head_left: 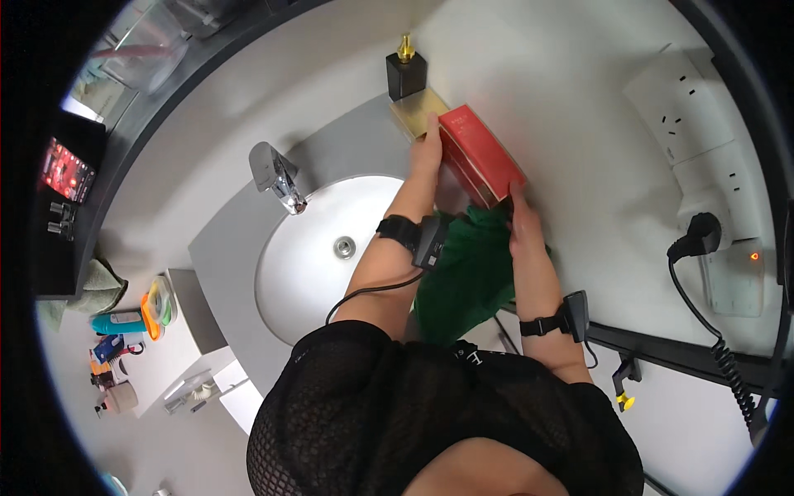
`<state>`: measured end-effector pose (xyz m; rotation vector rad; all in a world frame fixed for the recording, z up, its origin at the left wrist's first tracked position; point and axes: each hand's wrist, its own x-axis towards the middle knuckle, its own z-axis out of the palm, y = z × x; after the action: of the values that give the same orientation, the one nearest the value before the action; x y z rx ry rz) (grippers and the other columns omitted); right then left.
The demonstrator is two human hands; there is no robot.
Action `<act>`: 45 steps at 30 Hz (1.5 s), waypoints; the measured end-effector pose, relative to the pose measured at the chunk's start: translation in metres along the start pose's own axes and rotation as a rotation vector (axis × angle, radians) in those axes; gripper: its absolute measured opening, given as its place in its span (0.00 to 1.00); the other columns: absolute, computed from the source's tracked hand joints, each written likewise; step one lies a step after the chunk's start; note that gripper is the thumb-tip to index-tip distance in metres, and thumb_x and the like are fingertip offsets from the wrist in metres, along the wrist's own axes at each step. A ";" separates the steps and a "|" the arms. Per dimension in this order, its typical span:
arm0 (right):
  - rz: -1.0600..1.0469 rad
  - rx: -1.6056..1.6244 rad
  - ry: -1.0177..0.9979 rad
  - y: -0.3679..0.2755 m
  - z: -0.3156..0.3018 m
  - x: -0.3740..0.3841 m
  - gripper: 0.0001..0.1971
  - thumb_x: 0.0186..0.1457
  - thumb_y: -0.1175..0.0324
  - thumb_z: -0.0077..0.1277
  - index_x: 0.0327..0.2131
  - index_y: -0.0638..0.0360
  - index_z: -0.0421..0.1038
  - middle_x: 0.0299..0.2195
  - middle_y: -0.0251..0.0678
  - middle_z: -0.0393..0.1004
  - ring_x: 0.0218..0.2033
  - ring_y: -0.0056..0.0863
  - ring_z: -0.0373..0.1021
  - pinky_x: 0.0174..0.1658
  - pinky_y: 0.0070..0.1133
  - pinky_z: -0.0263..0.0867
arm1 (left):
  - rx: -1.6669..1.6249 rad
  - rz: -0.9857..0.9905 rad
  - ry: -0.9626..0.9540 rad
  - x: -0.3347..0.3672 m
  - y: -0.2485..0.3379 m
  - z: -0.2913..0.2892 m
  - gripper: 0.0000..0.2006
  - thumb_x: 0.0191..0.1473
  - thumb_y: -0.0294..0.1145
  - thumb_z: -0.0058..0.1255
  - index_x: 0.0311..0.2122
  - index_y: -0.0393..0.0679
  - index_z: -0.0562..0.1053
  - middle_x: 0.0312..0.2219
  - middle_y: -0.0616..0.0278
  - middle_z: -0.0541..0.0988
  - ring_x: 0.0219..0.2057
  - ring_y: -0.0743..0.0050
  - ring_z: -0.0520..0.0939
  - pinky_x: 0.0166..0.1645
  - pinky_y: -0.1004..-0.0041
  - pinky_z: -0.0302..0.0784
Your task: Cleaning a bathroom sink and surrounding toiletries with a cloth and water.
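Observation:
A red rectangular box [481, 152] is held over the right rim of a white round sink [308, 273]. My left hand [427, 154] grips its far left side and my right hand [523, 220] holds its near end. A gold box [416, 110] lies on the grey counter just behind the red one, touching it. Beyond that stands a black square bottle with a gold top [405, 71]. A green cloth [468, 278] lies bunched under my wrists beside the sink. Both wrists wear black bands with small devices.
A chrome tap [275, 177] stands at the sink's back left. White wall sockets [703, 149] with a black plug and coiled cord [728, 355] are on the right. Toiletries [124, 326] sit on a low white shelf at the left. A black rail [662, 351] runs below the right.

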<state>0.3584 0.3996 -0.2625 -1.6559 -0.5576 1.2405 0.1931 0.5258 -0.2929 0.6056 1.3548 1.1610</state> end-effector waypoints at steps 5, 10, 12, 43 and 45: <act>-0.014 0.022 0.033 -0.013 0.003 -0.013 0.39 0.41 0.44 0.51 0.53 0.56 0.54 0.50 0.35 0.58 0.49 0.29 0.53 0.46 0.27 0.51 | 0.349 0.234 -0.005 -0.035 0.029 -0.009 0.37 0.42 0.65 0.40 0.42 0.34 0.70 0.40 0.43 0.72 0.45 0.54 0.70 0.49 0.70 0.61; -0.021 -0.047 -0.025 -0.009 0.004 -0.009 0.38 0.41 0.43 0.50 0.53 0.56 0.54 0.50 0.35 0.58 0.49 0.29 0.54 0.46 0.27 0.51 | 0.592 0.118 -0.089 -0.025 0.027 -0.057 0.40 0.40 0.68 0.38 0.40 0.33 0.71 0.38 0.41 0.73 0.44 0.52 0.71 0.48 0.69 0.62; -0.056 -0.065 -0.028 -0.012 -0.002 -0.001 0.38 0.42 0.43 0.49 0.52 0.57 0.55 0.49 0.35 0.59 0.49 0.30 0.55 0.45 0.27 0.52 | 0.610 0.136 -0.146 -0.042 0.023 -0.070 0.41 0.40 0.68 0.37 0.39 0.32 0.71 0.38 0.41 0.72 0.45 0.52 0.71 0.48 0.69 0.62; 0.073 0.145 -0.073 0.086 -0.090 -0.104 0.18 0.43 0.69 0.55 0.37 0.69 0.65 0.33 0.39 0.71 0.33 0.27 0.68 0.38 0.22 0.64 | 0.145 -0.476 -0.822 -0.099 0.039 -0.097 0.27 0.47 0.49 0.48 0.46 0.39 0.64 0.40 0.56 0.73 0.39 0.68 0.75 0.45 0.69 0.69; 0.142 0.233 -0.186 0.065 -0.086 -0.130 0.18 0.43 0.70 0.55 0.38 0.69 0.65 0.32 0.39 0.71 0.33 0.26 0.68 0.38 0.21 0.64 | -0.103 -0.531 -0.718 -0.118 0.036 -0.103 0.26 0.48 0.47 0.46 0.49 0.41 0.62 0.42 0.55 0.71 0.42 0.65 0.73 0.47 0.64 0.68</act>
<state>0.3757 0.2316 -0.2565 -1.4136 -0.3947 1.5139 0.1062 0.4056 -0.2302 0.4774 0.7559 0.4949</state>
